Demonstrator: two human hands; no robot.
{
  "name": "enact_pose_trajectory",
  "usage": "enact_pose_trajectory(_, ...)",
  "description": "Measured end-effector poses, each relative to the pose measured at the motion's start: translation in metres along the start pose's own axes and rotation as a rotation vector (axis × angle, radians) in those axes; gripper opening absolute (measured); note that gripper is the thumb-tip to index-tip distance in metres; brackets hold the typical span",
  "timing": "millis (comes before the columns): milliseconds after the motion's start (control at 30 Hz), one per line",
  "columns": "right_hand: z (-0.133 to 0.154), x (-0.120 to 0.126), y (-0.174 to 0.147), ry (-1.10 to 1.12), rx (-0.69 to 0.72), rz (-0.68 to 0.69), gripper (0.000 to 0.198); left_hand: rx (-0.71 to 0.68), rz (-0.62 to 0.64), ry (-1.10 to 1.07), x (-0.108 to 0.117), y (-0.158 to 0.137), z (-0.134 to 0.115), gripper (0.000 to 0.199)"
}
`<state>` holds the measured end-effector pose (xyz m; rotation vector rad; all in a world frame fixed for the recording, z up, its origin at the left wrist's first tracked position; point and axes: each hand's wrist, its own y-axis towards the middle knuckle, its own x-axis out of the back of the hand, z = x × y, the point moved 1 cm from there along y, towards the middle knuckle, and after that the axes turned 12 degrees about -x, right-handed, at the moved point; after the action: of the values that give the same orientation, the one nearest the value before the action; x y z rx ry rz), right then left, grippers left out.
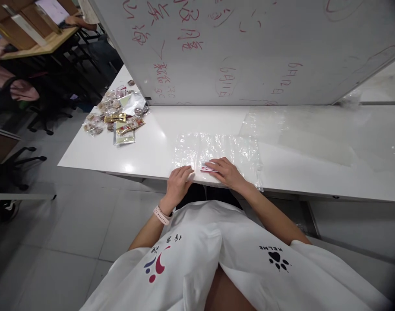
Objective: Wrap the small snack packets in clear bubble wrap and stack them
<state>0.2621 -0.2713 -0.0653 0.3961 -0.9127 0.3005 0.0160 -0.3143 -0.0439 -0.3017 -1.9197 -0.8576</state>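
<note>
A clear plastic bag (pixel 228 147) lies flat and wrinkled along the near edge of the white table. My left hand (pixel 178 183) is at its near left corner, fingers together and bent, seemingly gripping the bag's edge; the thumb is partly hidden. Over the middle of the bag, my right hand (pixel 228 172) is closed on a small white-and-red item (pixel 208 167), flat and printed. The fingers cover its right part, so its exact kind cannot be made out.
A whiteboard (pixel 249 56) with red writing stands behind the bag. Snack packets (pixel 115 114) are heaped at the table's left end. More clear plastic sheeting (pixel 307 134) lies to the right. Other people sit at a wooden desk (pixel 42 47) far left.
</note>
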Motion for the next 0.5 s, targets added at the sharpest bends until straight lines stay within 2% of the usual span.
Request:
enact_pose_trajectory(133,0.009,0.016,-0.006,-0.003,-0.048,0.007,0.042,-0.163,0.089,-0.063,-0.013,0.019,-0.019,0.014)
enact_pose_trajectory(300,0.018,0.044,-0.043,-0.122,-0.047,-0.008,0.059,-0.184,0.067,-0.153,-0.014,0.032,-0.017,0.02)
enact_pose_trajectory(433,0.009,0.052,-0.067,-0.22,-0.118,-0.081,0.035,-0.147,0.09,-0.17,-0.009,0.044,-0.01,0.021)
enact_pose_trajectory(500,0.004,0.054,-0.067,-0.237,-0.167,-0.123,0.034,-0.127,0.117,-0.157,-0.007,0.052,-0.008,0.023)
